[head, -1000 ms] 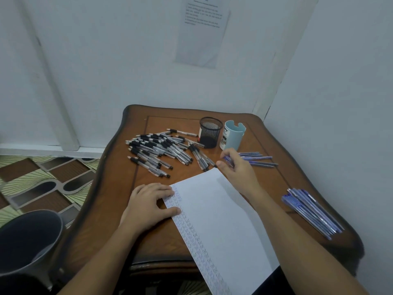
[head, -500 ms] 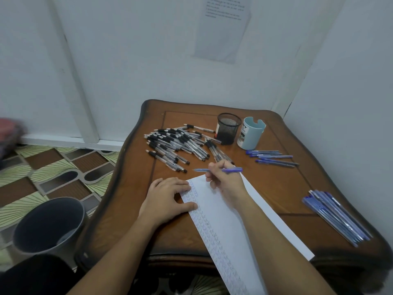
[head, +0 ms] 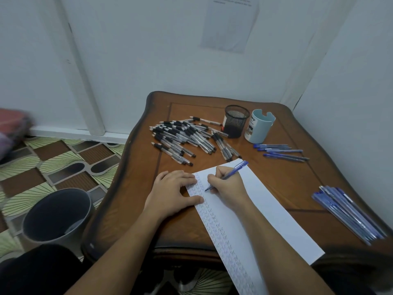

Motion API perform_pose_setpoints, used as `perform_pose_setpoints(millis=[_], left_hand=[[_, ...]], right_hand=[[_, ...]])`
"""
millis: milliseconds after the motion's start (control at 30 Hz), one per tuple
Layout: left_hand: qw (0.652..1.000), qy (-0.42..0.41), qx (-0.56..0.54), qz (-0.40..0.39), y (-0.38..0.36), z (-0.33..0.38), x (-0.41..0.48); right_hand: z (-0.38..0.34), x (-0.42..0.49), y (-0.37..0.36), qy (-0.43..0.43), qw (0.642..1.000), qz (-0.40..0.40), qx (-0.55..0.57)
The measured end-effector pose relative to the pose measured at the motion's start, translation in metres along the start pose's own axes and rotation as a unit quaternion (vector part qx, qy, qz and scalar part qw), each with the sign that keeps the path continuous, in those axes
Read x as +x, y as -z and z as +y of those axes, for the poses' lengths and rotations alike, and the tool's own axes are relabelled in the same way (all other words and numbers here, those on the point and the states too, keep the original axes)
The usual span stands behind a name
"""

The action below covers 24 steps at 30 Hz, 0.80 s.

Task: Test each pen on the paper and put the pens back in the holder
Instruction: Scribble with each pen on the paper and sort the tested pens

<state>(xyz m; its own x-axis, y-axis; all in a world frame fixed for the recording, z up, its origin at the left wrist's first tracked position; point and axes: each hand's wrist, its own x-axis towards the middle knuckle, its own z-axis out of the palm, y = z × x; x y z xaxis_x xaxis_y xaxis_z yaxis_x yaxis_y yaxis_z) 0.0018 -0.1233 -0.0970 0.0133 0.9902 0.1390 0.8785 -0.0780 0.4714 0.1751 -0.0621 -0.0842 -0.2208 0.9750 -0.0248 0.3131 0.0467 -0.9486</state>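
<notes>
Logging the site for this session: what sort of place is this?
Probably a corner of a room in a home: a wooden table set against white walls, patterned floor covering, and a grey bin beside the table.

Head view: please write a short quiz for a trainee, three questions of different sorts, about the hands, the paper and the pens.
1. True or false: the right hand holds a black pen on the paper.
2. Where does the left hand rest?
A. on the left edge of the paper
B. inside a holder
C. on a heap of pens
3. Fill in: the pile of pens to the left of the black mesh holder has ___ grips.

Key
1. False: it holds a blue pen.
2. A
3. black
</notes>
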Motion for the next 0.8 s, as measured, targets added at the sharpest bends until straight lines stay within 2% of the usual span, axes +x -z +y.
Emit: perform_pose_setpoints(millis=[800], left_hand=[[1.000, 0.002, -0.008, 0.004, 0.0007, 0.0008, -0.0014]], right_hand=[[0.0049, 0.0028, -0.0011, 0.022, 1.000, -0.013, 0.017]])
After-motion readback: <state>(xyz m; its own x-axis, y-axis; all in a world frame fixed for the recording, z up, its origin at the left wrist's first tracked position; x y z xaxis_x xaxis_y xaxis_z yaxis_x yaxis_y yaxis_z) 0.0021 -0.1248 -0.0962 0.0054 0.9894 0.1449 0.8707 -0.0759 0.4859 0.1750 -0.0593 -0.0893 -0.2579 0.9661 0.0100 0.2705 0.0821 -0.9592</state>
